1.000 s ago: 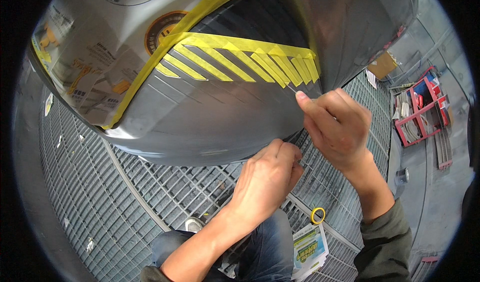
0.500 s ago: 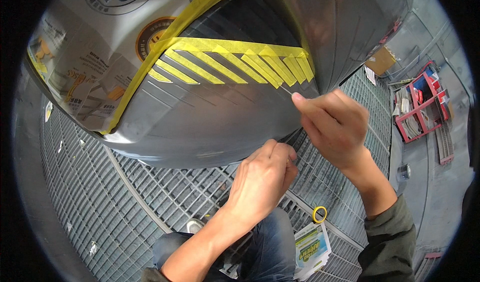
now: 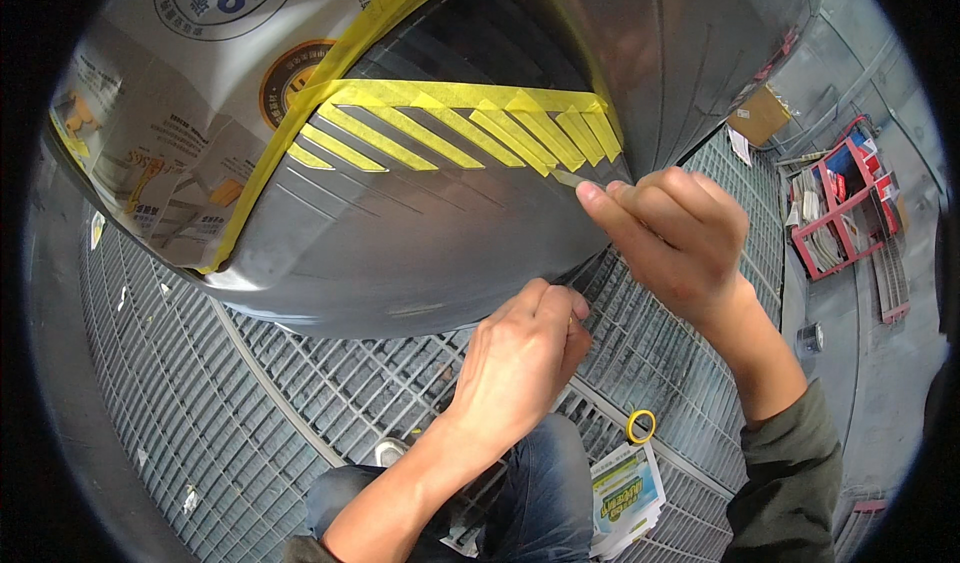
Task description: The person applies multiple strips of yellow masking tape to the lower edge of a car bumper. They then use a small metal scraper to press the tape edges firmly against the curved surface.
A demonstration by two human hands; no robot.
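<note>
A large curved grey panel fills the upper middle, with slanted strips of yellow masking tape below a longer tape band. My right hand pinches a small thin blade between thumb and fingers. The blade's tip is at the lower end of a strip near the right of the row. Below the panel's lower edge, my left hand is closed with its fingertips curled together. What it holds, if anything, is hidden.
Printed paper edged with yellow tape covers the panel's left part. Metal floor grating lies below. A yellow tape roll and printed sheets lie near my knee. A pink rack stands at right, near a can.
The blade in my right hand has turned, so more of its flat side shows. My right hand has shifted slightly; the left stays closed in nearly the same place.
</note>
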